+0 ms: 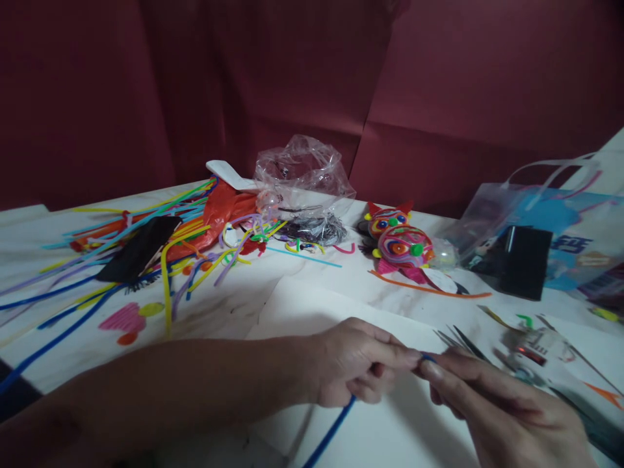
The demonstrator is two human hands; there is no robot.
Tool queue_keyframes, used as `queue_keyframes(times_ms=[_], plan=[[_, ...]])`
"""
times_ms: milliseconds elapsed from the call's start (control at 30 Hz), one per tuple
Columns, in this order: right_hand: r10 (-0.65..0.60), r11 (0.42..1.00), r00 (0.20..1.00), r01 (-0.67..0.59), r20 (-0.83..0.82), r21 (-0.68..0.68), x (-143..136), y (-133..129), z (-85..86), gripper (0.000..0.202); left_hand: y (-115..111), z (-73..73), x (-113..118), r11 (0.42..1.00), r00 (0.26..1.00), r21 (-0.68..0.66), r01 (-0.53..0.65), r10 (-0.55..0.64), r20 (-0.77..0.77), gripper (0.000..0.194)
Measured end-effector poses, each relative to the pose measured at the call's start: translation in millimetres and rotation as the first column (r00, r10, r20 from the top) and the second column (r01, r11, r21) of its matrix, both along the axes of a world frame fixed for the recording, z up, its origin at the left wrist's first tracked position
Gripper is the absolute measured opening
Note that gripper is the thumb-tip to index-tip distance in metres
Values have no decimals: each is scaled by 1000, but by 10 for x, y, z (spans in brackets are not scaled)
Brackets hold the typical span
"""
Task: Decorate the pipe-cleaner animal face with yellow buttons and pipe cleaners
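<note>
A blue pipe cleaner (pixel 332 430) runs up from the lower edge into my left hand (pixel 361 364), whose fingers are closed around it. The thumb and fingers of my right hand (pixel 492 396) pinch its tip, so the fingertips of both hands nearly meet. Only a short blue bit shows between them; the stretch inside my left fist is hidden. Both hands are above a white sheet of paper (pixel 292 312) on the table.
Many coloured pipe cleaners (pixel 190 214) and a black pouch-like thing (pixel 141 250) lie at left. Behind are a clear plastic bag (pixel 305 169) and grey yarn (pixel 316 229). Two decorated round figures (pixel 402 244), an orange strip (pixel 433 287), a black box (pixel 526 263) and scissors (pixel 470 344) are at right.
</note>
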State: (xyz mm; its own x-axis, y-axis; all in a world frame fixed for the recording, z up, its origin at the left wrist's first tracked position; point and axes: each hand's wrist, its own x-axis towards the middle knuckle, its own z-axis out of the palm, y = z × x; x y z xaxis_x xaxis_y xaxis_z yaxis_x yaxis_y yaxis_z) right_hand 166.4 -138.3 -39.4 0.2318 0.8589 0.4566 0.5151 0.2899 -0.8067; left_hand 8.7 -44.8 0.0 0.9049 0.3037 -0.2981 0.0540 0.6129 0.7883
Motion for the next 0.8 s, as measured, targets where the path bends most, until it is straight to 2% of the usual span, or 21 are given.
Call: queue_keyframes(times_ms=[67,200,300,367,433,633,733,800], plan=[[-24,1000,990,26,142,-11,51,50,15,23,25,11,10,997,994,49,-64,68,-82,17],[-51,998,975,40,218,56,84,109,98,27,84,-12,25,947,958,283,-151,211,-192,19],[33,992,930,-74,367,99,83,118,124,18,106,-65,26,874,935,468,-128,264,-238,21],[129,987,884,-160,449,30,82,118,106,14,101,-87,24,825,923,557,-93,281,-263,20],[197,978,859,-206,473,-33,71,113,80,15,83,-82,22,799,915,596,-78,295,-276,18],[250,963,816,-268,522,-42,-25,94,114,14,30,-28,18,791,902,612,-14,274,-334,14],[258,962,826,-266,501,-57,-47,78,136,16,22,-43,24,787,926,617,-34,257,-277,14],[229,968,848,-250,478,-21,-38,58,137,16,20,-48,27,800,944,597,-56,237,-230,15]])
